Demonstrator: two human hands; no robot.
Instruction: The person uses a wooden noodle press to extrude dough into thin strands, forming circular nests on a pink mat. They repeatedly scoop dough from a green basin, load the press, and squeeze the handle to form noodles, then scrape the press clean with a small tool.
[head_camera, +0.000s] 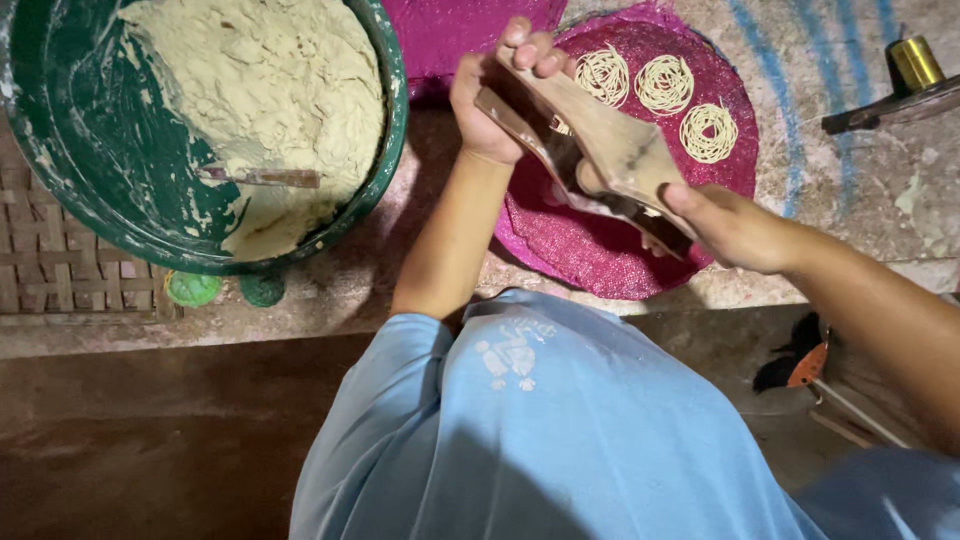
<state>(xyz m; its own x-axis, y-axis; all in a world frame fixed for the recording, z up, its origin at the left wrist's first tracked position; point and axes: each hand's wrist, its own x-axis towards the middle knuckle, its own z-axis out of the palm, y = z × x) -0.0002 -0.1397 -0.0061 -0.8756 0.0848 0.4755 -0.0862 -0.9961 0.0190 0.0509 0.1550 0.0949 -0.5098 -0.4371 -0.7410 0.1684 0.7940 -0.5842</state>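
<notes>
Both my hands grip a wooden noodle press (600, 150) held over a round magenta woven mat (600, 255). My left hand (495, 95) clasps the far handle end. My right hand (725, 225) clasps the near handle end. Three coiled nests of thin pale noodles (665, 85) lie on the far part of the mat, just beyond the press. What lies under the press is hidden.
A big green basin (120, 190) with pale dough (270, 90) and a flat wooden stick (265, 178) sits at the left. A second magenta mat (460, 30) lies behind. A brass-coloured cylinder on a dark handle (910, 70) is at the right. A woven tray (50, 260) is far left.
</notes>
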